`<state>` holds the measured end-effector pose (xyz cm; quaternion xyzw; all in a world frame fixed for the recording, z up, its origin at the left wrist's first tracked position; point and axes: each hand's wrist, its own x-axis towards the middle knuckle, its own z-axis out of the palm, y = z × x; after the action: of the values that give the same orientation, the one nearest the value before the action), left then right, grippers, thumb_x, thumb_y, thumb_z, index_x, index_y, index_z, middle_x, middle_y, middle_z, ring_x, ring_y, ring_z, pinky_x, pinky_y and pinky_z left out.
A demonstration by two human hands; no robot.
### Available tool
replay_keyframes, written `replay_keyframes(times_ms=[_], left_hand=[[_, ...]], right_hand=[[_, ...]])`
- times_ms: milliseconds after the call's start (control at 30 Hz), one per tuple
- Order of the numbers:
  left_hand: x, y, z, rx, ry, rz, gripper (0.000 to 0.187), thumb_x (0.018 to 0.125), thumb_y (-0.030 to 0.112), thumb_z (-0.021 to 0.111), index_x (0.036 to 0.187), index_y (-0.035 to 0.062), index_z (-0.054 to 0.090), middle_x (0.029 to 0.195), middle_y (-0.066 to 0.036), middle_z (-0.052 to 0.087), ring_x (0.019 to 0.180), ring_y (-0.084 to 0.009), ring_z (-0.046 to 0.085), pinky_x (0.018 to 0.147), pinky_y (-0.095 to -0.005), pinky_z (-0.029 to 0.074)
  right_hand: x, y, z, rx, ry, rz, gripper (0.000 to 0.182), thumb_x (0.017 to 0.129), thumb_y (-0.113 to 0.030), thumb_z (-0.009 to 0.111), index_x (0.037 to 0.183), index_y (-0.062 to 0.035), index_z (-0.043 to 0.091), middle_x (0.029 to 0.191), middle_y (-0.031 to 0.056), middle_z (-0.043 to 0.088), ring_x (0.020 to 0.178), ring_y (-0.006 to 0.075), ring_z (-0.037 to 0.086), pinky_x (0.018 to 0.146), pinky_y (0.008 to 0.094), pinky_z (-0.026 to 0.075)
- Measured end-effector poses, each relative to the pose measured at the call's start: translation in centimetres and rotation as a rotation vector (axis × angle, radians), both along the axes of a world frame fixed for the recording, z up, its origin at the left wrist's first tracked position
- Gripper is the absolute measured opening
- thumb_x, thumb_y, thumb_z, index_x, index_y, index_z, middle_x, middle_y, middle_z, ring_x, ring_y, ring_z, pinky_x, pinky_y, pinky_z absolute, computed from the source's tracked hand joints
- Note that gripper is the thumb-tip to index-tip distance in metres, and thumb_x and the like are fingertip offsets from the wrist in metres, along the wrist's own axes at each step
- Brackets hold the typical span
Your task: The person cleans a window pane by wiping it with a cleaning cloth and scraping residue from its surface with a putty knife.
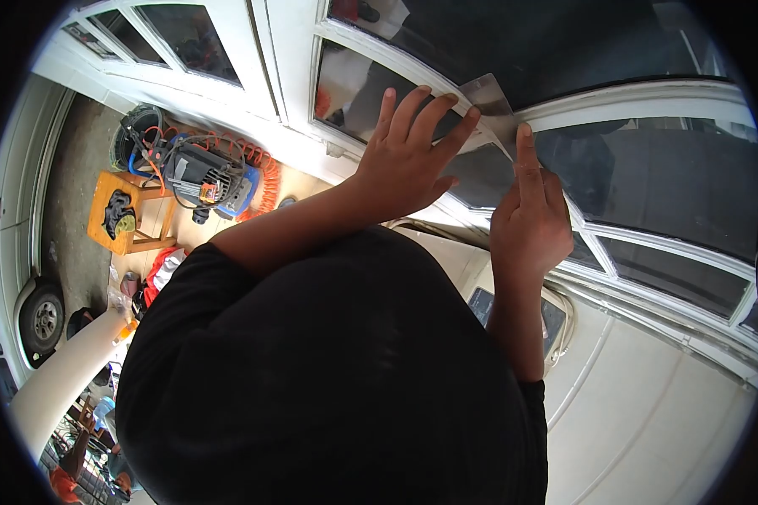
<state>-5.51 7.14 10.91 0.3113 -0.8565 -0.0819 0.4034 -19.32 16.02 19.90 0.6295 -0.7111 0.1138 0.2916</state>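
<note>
Film [485, 95], clear, at a white window frame [632, 100].
It lies between the left hand [406, 164], spread open, and the right hand [532, 217], curled with index extended, grip unclear; uneven pressure could crease it.

Bright daylight, washed-out glare on the white woodwork [310, 151] left of centre, faint reflections in dark glass panes [648, 172], black shirt [345, 362] lost in shadow, fisheye-bent lines, black rounded corners.

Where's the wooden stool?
In the head view, the wooden stool is on the left side, just left of the blue-and-black machine and up and right from the car wheel.
</note>
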Motion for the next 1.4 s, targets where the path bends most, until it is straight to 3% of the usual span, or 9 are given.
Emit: replay_keyframes(times_ms=[367, 533, 633, 700, 800, 933, 1200, 1267, 1400], left_hand=[[0.0, -0.1, 0.3, 0.001, 0.025, -0.017, 0.084, 0.068, 0.035, 0.083, 0.143, 0.0212, 0.047, 0.14, -0.017, 0.035, 0.132, -0.0416, 0.032, 0.105, -0.0674, 0.029], [0.5, 0.2, 0.4, 0.001, 0.102, -0.042, 0.075, 0.069, 0.033, 0.083, 0.138, 0.0227, 0.053, 0.137, -0.015, 0.04, 0.13, -0.0399, 0.035, 0.105, -0.0676, 0.027], [2.4, -0.4, 0.2, -0.062, 0.305, -0.157, 0.053, 0.074, 0.03, 0.082, 0.121, 0.0129, 0.064, 0.125, -0.012, 0.051, 0.121, -0.0371, 0.048, 0.103, -0.0609, 0.036], [3.6, -1.0, 0.9, 0.027, 0.357, -0.271, 0.032, 0.079, 0.025, 0.08, 0.104, 0.0081, 0.069, 0.107, -0.008, 0.063, 0.104, -0.0293, 0.062, 0.093, -0.0458, 0.047], [3.5, -2.1, 1.1, 0.425, 0.474, -0.345, 0.023, 0.081, 0.018, 0.078, 0.099, 0.0052, 0.07, 0.096, -0.008, 0.068, 0.09, -0.0228, 0.066, 0.077, -0.0342, 0.051], [4.4, -2.5, 1.3, 0.348, 0.445, -0.335, 0.013, 0.083, 0.013, 0.076, 0.091, 0.0042, 0.07, 0.085, -0.006, 0.07, 0.075, -0.0194, 0.064, 0.068, -0.031, 0.048], [6.5, -4.2, 4.6, 0.204, 0.258, -0.297, 0.012, 0.08, 0.013, 0.077, 0.08, 0.0072, 0.067, 0.066, -0.001, 0.062, 0.06, -0.0174, 0.054, 0.067, -0.031, 0.043], [6.7, -3.6, 6.2, -0.018, 0.408, -0.363, 0.025, 0.075, 0.025, 0.083, 0.072, 0.0121, 0.062, 0.057, 0.003, 0.055, 0.051, -0.0148, 0.052, 0.059, -0.0299, 0.037], [11.0, -3.1, 9.7, -0.202, 0.654, -0.454, 0.033, 0.084, 0.02, 0.077, 0.098, 0.0109, 0.049, 0.082, -0.006, 0.056, 0.072, -0.0251, 0.058, 0.075, -0.04, 0.048]], right_hand=[[-1.2, 0.0, -0.2, -0.014, -0.167, 0.066, 0.056, 0.085, 0.0, 0.062, 0.136, -0.021, 0.058, 0.09, 0.003, 0.069, 0.067, 0.0172, 0.067, 0.053, 0.0308, 0.053], [-2.0, 1.4, -0.5, -0.095, -0.675, 0.344, 0.048, 0.092, 0.003, 0.054, 0.139, -0.0013, 0.048, 0.114, 0.0207, 0.065, 0.092, 0.0274, 0.07, 0.073, 0.0323, 0.057], [-2.4, 2.6, -1.2, -0.086, -0.83, 0.475, 0.047, 0.093, 0.004, 0.051, 0.14, -0.0001, 0.045, 0.121, 0.0227, 0.062, 0.099, 0.0285, 0.069, 0.08, 0.0341, 0.056], [-2.6, 3.4, -0.9, 0.046, -0.867, 0.433, 0.047, 0.093, 0.004, 0.051, 0.14, 0.0003, 0.046, 0.121, 0.0232, 0.062, 0.099, 0.0288, 0.069, 0.081, 0.0344, 0.056], [-2.2, 4.1, -0.6, 0.302, -0.943, 0.329, 0.047, 0.092, 0.004, 0.051, 0.138, 0.0004, 0.047, 0.123, 0.0243, 0.061, 0.103, 0.0305, 0.067, 0.084, 0.0357, 0.054], [-2.7, 4.6, -2.7, 0.286, -1.02, 0.339, 0.047, 0.091, 0.003, 0.054, 0.137, -0.001, 0.049, 0.123, 0.0248, 0.062, 0.105, 0.033, 0.067, 0.084, 0.034, 0.053], [-3.3, 7.0, -5.6, 0.118, -1.384, 0.201, 0.038, 0.094, 0.001, 0.052, 0.132, 0.0024, 0.053, 0.105, 0.0141, 0.063, 0.093, 0.0193, 0.06, 0.084, 0.0293, 0.047], [-4.0, 7.2, -6.2, 0.161, -1.361, 0.233, 0.034, 0.095, 0.0, 0.051, 0.129, 0.0025, 0.054, 0.099, 0.01, 0.06, 0.089, 0.0157, 0.055, 0.081, 0.0271, 0.045], [-3.2, 7.6, -6.2, 0.181, -1.534, 0.241, 0.027, 0.096, -0.001, 0.05, 0.122, 0.0024, 0.056, 0.088, 0.0017, 0.052, 0.078, 0.0088, 0.042, 0.072, 0.0228, 0.037]])
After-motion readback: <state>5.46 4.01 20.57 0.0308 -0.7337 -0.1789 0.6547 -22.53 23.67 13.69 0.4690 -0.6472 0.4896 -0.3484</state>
